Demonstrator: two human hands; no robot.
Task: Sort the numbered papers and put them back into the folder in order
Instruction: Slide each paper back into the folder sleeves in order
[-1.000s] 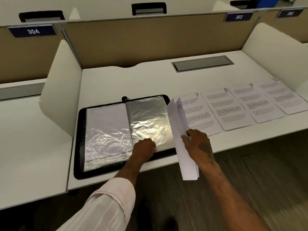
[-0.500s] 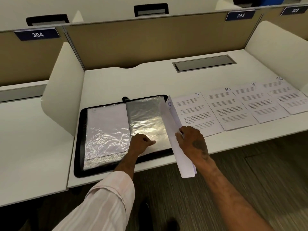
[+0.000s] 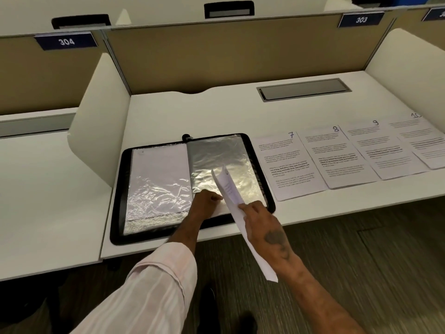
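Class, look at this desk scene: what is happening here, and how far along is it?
A person is filing numbered papers into an open folder on a white desk. The right hand holds a sheet over the folder's right-hand plastic sleeve, while the left hand rests at that sleeve's lower edge. Papers 7, 8, 9 and 10 lie in a row to the right, not yet filed.

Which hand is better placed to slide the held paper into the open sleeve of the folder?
Right. The right hand already grips the paper above the right sleeve; the left hand rests at that sleeve's lower edge.
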